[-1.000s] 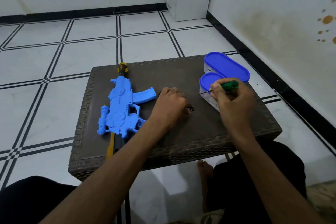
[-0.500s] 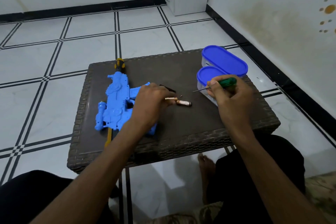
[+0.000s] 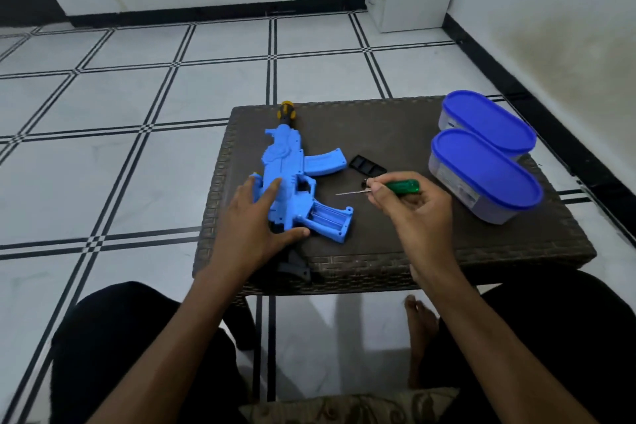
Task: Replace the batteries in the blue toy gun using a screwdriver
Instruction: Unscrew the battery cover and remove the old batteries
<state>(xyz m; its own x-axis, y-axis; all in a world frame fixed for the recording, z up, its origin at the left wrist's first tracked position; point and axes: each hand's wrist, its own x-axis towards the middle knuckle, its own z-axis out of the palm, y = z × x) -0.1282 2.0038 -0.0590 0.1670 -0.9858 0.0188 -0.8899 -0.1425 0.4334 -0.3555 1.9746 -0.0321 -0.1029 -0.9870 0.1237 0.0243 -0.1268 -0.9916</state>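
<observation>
L hand [image 3: 256,222] flat on blue toy gun [image 3: 292,182], fingers straight, table [image 3: 395,244] left side | R hand [image 3: 409,205] clenched round screwdriver [image 3: 385,189] | cover [image 3: 367,164] off, bay open | risk: gun near edge, push cld tip it off

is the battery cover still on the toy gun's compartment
No, the black battery cover lies apart on the table, and the compartment in the blue toy gun is open.
</observation>
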